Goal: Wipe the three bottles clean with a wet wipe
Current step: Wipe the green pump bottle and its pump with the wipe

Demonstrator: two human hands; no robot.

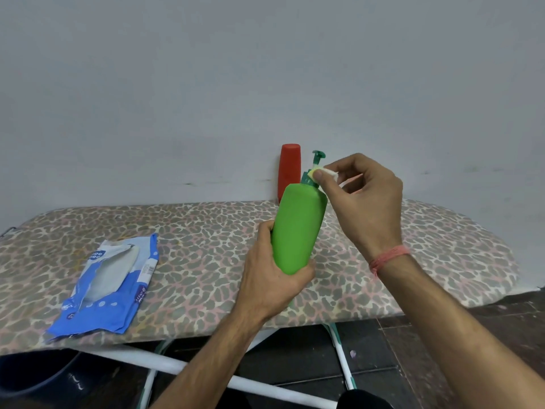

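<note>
Plain grey wall behind; leopard-print padded ironing board [206,231] serves as the surface, on a white metal frame.

Left hand [271,278] grips the lower end of the green plastic pump bottle [298,228], lifted off the surface. Right hand [362,199] pinches a small wad of white wet wipe [327,172] between thumb and fingers, pressed against the dark green pump collar [308,179]. Red thread band on the right wrist.

Red plastic bottle [289,169] stands upright at the wall, just behind the green one. Third bottle not in view. Torn blue-and-white wet wipe pack [109,278] lies flat, well to the left.

Step in hand, my read: cleaning the pump neck. To do it well: keep the base grip firm, rotate the bottle with the left hand rather than chasing round with the wipe, work the wad into the collar ridges and under the nozzle, refold to a clean face before doing the body.

Orientation: long axis runs base-near, pump-far, tilted slightly right of vertical; pump head points up and away toward the wall.
</note>
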